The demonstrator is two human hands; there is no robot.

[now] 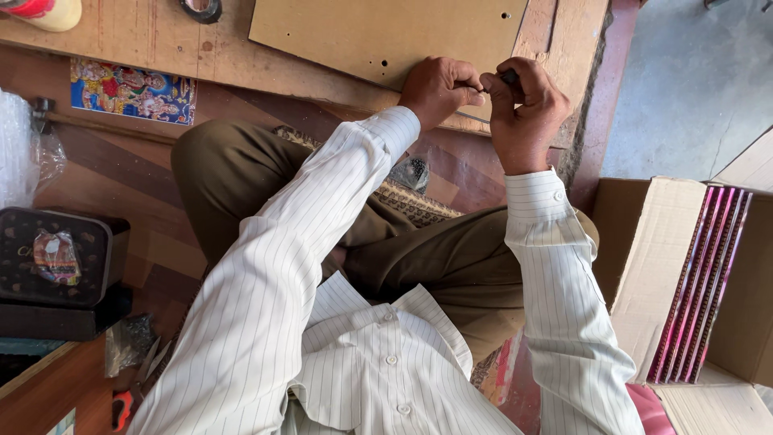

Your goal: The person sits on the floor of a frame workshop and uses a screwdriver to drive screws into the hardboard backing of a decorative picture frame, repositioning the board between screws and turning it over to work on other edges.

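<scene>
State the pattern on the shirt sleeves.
White shirt sleeves with thin dark vertical pinstripes, clearest in the head view.

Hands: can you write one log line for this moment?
left hand: pinching small dark tool | right hand: gripping same tool | under: brown board

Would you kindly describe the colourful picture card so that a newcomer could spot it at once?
Start at the long wooden bench along the top of the view. Just below its edge, left of the bent knee, a small rectangular card lies flat. It is the only brightly printed thing there, blue with painted figures, unlike the plain brown board by the hands.
</scene>
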